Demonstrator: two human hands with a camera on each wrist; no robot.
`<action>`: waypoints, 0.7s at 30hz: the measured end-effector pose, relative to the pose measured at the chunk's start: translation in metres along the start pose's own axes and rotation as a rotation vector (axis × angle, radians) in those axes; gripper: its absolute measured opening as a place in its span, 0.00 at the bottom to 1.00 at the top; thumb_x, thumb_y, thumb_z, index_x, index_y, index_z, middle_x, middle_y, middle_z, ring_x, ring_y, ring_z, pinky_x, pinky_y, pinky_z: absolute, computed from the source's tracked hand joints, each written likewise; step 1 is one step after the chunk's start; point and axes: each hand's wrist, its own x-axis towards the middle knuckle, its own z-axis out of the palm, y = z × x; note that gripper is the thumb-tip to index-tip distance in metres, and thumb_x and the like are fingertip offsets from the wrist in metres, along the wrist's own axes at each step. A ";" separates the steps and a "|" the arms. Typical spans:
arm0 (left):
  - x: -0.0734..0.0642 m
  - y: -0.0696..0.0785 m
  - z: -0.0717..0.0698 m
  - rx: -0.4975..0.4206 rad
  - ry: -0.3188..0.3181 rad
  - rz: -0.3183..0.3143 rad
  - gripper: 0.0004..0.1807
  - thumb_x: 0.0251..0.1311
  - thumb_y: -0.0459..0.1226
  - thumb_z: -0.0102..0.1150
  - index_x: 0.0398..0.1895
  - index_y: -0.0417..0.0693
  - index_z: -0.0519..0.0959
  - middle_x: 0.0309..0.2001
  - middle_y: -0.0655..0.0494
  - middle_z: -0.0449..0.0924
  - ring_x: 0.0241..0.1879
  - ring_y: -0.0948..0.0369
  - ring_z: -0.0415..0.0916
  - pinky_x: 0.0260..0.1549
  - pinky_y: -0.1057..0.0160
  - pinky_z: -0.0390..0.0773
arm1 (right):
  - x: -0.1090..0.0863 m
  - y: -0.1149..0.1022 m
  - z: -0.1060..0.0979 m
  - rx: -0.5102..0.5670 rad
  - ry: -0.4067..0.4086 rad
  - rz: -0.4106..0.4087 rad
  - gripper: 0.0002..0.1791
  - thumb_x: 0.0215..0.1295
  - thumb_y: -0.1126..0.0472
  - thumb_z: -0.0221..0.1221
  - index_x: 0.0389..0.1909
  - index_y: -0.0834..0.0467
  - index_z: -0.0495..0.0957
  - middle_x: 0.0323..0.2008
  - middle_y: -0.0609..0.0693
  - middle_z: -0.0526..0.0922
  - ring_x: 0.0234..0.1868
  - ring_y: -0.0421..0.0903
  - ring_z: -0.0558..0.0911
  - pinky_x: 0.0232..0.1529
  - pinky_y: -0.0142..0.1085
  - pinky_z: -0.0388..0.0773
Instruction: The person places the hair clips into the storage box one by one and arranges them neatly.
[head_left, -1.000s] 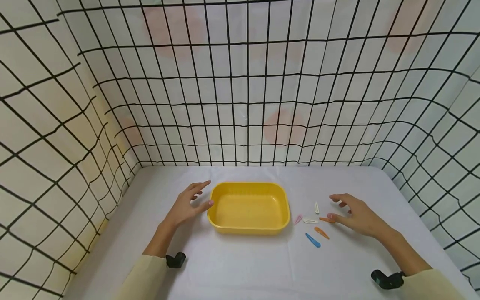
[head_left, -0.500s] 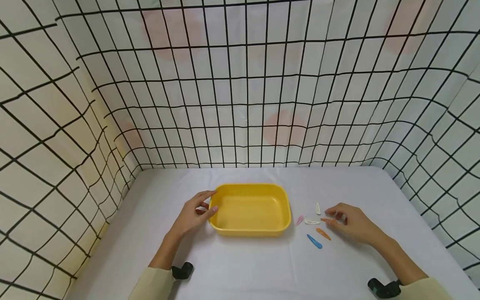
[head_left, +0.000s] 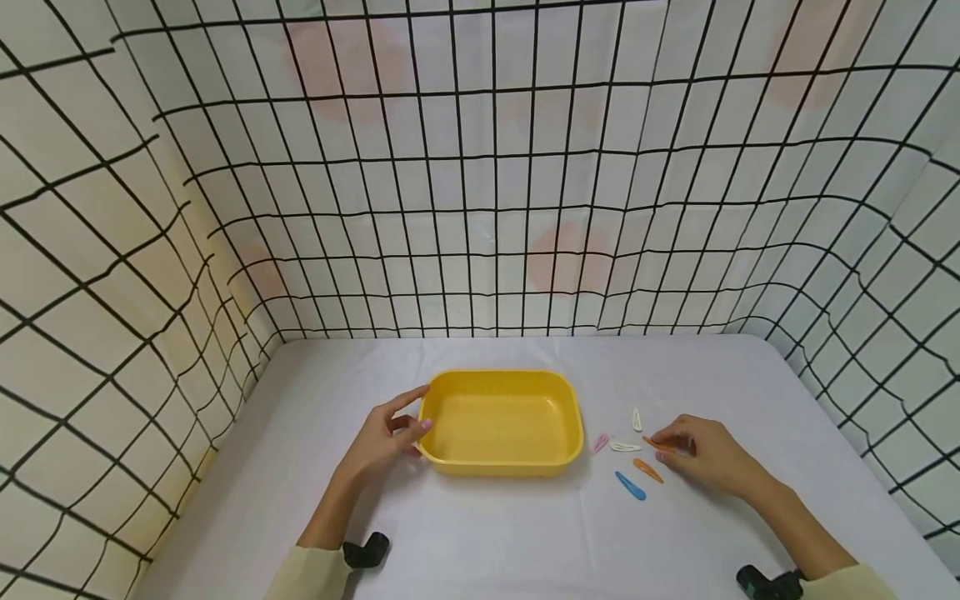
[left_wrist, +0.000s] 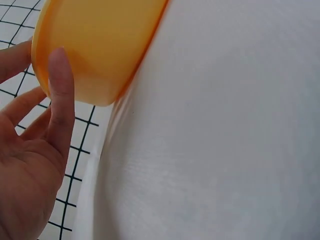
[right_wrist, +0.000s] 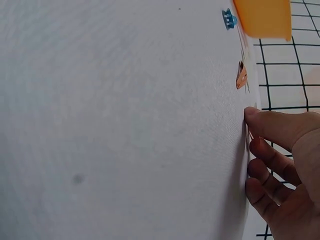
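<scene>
My left hand rests at the left end of the yellow plastic basin, index fingertip on its rim. In the left wrist view its straight thumb overlaps the basin's wall. My right hand pinches an orange snap hair clip between thumb and index finger, close over the cloth. To its left lie a second orange clip, a blue clip, two white clips and a pink clip. Nothing lies in the basin.
A white cloth covers the table. Black wire grid backed by white sheeting stands along the back and both sides. Dark wrist cameras are strapped on both wrists.
My left hand has moved right to touch the basin's rim. My right hand has lowered and drawn its fingers together on the orange hair clip, which has turned slightly.
</scene>
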 end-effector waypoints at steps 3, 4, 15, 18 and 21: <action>0.000 0.000 0.000 -0.033 -0.007 -0.033 0.35 0.65 0.36 0.67 0.76 0.59 0.70 0.43 0.40 0.82 0.33 0.53 0.82 0.32 0.57 0.90 | -0.001 0.000 0.000 0.006 -0.003 0.009 0.09 0.62 0.57 0.72 0.43 0.50 0.89 0.36 0.36 0.84 0.33 0.30 0.73 0.32 0.28 0.75; 0.000 0.001 0.000 -0.044 -0.009 -0.045 0.36 0.65 0.35 0.68 0.76 0.60 0.70 0.40 0.40 0.83 0.31 0.52 0.82 0.32 0.57 0.90 | -0.002 0.000 0.001 0.009 -0.005 0.010 0.09 0.62 0.57 0.72 0.43 0.50 0.89 0.35 0.35 0.83 0.33 0.29 0.73 0.32 0.28 0.75; 0.000 0.006 -0.005 -0.086 -0.015 -0.096 0.34 0.63 0.35 0.69 0.74 0.58 0.72 0.49 0.39 0.84 0.29 0.54 0.82 0.36 0.59 0.90 | -0.004 -0.002 -0.002 -0.005 0.003 0.047 0.08 0.61 0.65 0.70 0.41 0.53 0.88 0.31 0.38 0.82 0.31 0.30 0.71 0.30 0.27 0.74; 0.000 0.006 -0.006 -0.095 -0.022 -0.096 0.34 0.64 0.35 0.68 0.74 0.57 0.72 0.62 0.41 0.79 0.29 0.53 0.84 0.36 0.60 0.90 | -0.002 -0.004 -0.003 -0.029 0.017 0.064 0.06 0.62 0.64 0.70 0.40 0.53 0.88 0.30 0.38 0.81 0.30 0.31 0.71 0.29 0.28 0.73; 0.000 0.005 -0.007 -0.102 -0.026 -0.093 0.34 0.65 0.34 0.67 0.74 0.57 0.72 0.68 0.42 0.75 0.28 0.51 0.85 0.36 0.61 0.90 | 0.000 -0.006 -0.003 -0.041 0.027 0.100 0.04 0.64 0.60 0.70 0.39 0.52 0.87 0.29 0.38 0.81 0.30 0.33 0.72 0.30 0.28 0.73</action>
